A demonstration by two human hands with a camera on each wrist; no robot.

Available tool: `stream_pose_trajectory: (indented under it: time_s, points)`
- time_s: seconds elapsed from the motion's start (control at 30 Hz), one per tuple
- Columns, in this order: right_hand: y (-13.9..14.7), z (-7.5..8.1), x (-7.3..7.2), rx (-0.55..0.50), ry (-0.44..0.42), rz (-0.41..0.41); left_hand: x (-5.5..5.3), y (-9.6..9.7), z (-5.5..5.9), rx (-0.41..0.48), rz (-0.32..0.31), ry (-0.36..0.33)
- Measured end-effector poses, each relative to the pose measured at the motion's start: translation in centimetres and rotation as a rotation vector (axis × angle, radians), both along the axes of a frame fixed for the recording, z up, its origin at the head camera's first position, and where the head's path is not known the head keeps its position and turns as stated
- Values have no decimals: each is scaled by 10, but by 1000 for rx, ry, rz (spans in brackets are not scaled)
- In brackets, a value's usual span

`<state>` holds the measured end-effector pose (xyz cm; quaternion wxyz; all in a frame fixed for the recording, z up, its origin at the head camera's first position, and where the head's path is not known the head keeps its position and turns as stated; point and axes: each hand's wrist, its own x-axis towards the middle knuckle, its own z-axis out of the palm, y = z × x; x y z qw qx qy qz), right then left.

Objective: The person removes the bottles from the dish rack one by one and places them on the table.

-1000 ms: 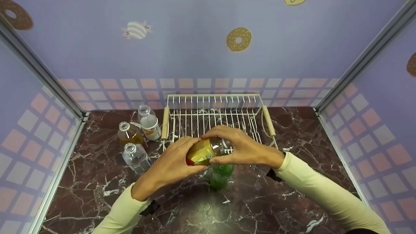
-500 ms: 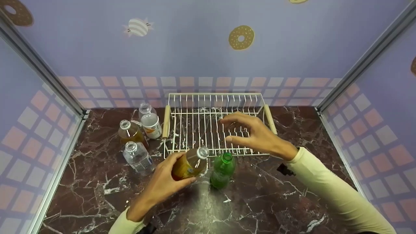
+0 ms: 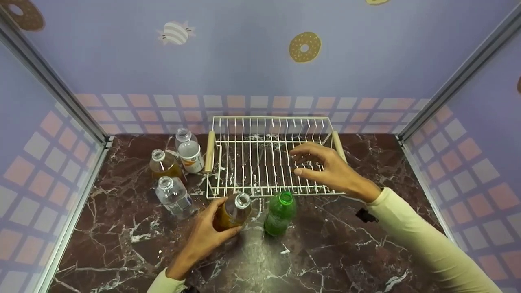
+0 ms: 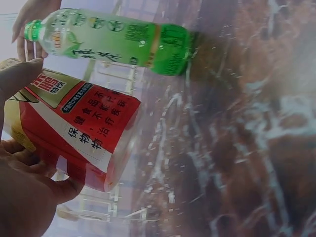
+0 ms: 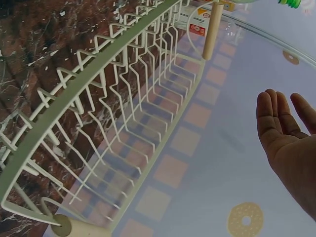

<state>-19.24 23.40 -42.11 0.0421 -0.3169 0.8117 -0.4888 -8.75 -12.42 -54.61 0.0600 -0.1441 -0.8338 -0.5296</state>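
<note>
My left hand (image 3: 205, 234) grips a clear bottle (image 3: 233, 213) with no cap showing, its fingers and thumb wrapped around the body. In the left wrist view a red and yellow label with black characters covers this bottle (image 4: 84, 128). Whether its base touches the counter I cannot tell. To its right stands a green bottle (image 3: 280, 217), apart from both hands. My right hand (image 3: 331, 173) hovers over the right part of a wire dish rack (image 3: 268, 117), fingers loosely bent and holding nothing. The right wrist view shows the same bare right hand (image 5: 291, 143).
Left of the rack stand a clear bottle (image 3: 175, 199), a bottle with amber contents (image 3: 167, 167), and a clear bottle with a white-orange label (image 3: 190, 156). The rack has wooden handles (image 3: 210, 152). Patterned walls (image 3: 244, 53) enclose the dark marbled counter (image 3: 325, 252).
My right hand has let go of the bottle and moved right, above the rack. The left hand has lowered the bottle toward the front left and tipped it more upright.
</note>
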Motion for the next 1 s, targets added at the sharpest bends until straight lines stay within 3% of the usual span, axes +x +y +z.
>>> stream_pose_trajectory:
  time_s: [0.33,0.47,0.73,1.0]
  points:
    - [7,-7,1,43,10,-25,-1,7,-27,94,-25,-78]
    - [9,-10,1,54,28,-22,-3,9,-36,126,-17,-79]
    - [11,-13,1,51,32,-11,-6,13,-43,149,-2,-126]
    - [12,-17,0,64,55,-10,-11,16,-49,204,-46,-131]
